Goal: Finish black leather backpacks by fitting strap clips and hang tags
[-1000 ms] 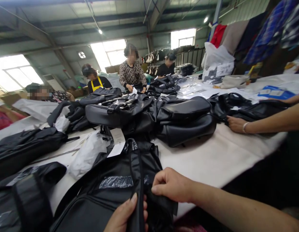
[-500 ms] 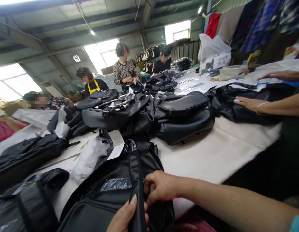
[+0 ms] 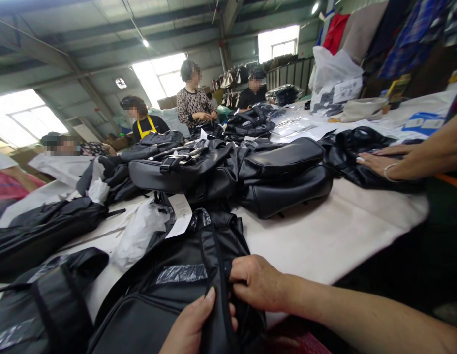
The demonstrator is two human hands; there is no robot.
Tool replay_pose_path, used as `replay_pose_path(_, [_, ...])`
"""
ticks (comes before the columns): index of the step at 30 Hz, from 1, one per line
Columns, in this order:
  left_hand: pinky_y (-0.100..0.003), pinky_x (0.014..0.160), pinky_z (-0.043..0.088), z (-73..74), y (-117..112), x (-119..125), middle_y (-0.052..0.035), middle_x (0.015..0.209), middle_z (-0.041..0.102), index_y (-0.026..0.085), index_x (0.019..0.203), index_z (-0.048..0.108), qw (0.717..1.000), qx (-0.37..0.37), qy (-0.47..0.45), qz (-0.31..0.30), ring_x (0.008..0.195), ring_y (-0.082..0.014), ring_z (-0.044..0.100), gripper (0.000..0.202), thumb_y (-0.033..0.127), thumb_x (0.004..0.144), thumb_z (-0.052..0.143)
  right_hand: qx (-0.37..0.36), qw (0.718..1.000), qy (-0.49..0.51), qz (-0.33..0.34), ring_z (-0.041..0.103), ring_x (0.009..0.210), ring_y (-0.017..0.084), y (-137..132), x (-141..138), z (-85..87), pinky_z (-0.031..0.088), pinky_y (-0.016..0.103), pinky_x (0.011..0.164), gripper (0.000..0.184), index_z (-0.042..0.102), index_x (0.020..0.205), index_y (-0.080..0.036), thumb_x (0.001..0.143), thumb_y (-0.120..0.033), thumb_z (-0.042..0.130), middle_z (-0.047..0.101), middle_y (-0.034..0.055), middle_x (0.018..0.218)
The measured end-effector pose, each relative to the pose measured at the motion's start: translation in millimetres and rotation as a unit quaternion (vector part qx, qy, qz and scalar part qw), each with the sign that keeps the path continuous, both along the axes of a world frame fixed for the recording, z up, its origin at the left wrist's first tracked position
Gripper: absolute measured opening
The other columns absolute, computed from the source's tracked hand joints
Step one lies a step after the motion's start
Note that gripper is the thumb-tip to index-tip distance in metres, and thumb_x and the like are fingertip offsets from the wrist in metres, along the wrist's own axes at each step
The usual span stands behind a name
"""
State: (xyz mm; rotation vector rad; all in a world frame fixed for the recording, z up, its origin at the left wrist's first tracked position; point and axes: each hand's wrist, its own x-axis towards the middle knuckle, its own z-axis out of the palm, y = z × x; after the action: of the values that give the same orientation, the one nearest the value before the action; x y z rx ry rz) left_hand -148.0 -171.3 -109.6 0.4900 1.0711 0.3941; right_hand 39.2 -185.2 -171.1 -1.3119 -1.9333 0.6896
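A black backpack [image 3: 139, 309] lies in front of me on the white-covered table, with a white paper tag [image 3: 179, 216] at its top. My left hand [image 3: 198, 319] is closed round a shoulder strap [image 3: 218, 275], thumb on top and fingertips showing on the far side. Clear plastic wrap [image 3: 182, 274] covers part of the bag beside that strap. My right hand [image 3: 256, 282] is closed at the strap's right edge, its fingers curled in; what they pinch is hidden behind the hand and strap.
More black bags [image 3: 283, 167] are piled across the table [image 3: 305, 236]. White plastic [image 3: 143, 236] lies left of my backpack, near another black bag [image 3: 47, 300]. At right, a co-worker's hands [image 3: 379, 162] rest on a black bag. Several other people stand or sit beyond the table.
My right hand has shifted slightly right and up along the strap. The co-worker's hands at right have come closer together on their bag. The view has turned a little.
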Motion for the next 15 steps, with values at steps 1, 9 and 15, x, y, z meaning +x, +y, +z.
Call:
replay_pose_path(1, [-0.022,0.057,0.055,0.0,-0.8,1.1,-0.0116,0.074,0.073,0.007,0.089,0.070,1.000,0.001,-0.004,0.001,0.060,-0.0176,0.069,0.022,0.024,0.077,0.075,-0.001,1.000,0.001,-0.005,0.051,0.064,0.010,0.4,-0.6,-0.1,0.036,0.019,0.061,0.010,0.060,0.064,-0.018,0.068,-0.010,0.055,0.056,-0.0025,0.066])
replay_pose_path(9, [-0.019,0.055,0.048,-18.9,-1.6,-5.5,-0.0126,0.069,0.072,0.005,0.085,0.072,0.998,0.047,-0.041,-0.021,0.055,-0.0144,0.063,0.027,0.031,0.077,0.075,-0.062,0.997,-0.007,0.043,0.050,0.061,0.009,2.5,-6.2,5.9,0.035,0.018,0.059,0.013,0.055,0.059,-0.016,0.070,-0.010,0.056,0.055,-0.0029,0.063])
replay_pose_path(15, [-0.022,0.056,0.047,-37.5,8.7,-10.3,-0.0105,0.062,0.069,0.005,0.073,0.070,0.989,0.110,-0.088,-0.041,0.052,-0.0136,0.060,0.036,0.040,0.074,0.076,-0.112,0.980,-0.067,0.152,0.058,0.070,0.011,32.5,13.9,48.1,0.042,0.019,0.067,0.024,0.071,0.077,-0.019,0.069,-0.006,0.052,0.066,-0.0012,0.073])
